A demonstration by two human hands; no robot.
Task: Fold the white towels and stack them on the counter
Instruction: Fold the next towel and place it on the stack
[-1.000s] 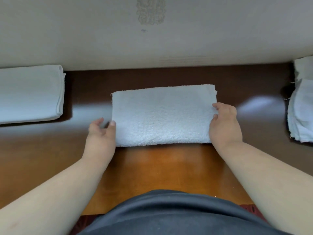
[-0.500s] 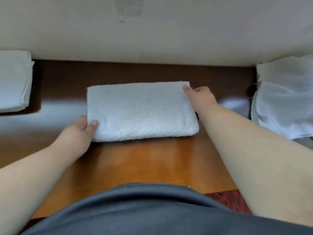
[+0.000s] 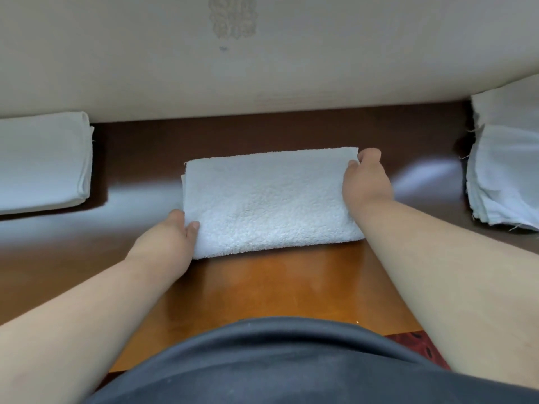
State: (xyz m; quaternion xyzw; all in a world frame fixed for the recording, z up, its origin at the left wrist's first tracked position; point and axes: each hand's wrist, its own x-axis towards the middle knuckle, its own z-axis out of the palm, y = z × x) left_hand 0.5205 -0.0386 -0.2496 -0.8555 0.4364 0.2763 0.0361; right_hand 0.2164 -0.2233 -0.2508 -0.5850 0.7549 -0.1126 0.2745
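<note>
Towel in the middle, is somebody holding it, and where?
Yes. The left hand grips the towel at its near left corner; the right hand pinches its far right corner.

glossy brown wooden counter [image 3: 262,287] against a beige wall [image 3: 320,53], perhaps faintly stained

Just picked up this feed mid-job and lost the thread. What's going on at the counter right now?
A person is folding a white towel lying in the middle of the wooden counter. The left hand grips its near left corner and the right hand pinches the far right corner. The towel is already folded into a rectangle. A neat folded stack sits at the left, and a looser pile of cloths waits at the right.
</note>
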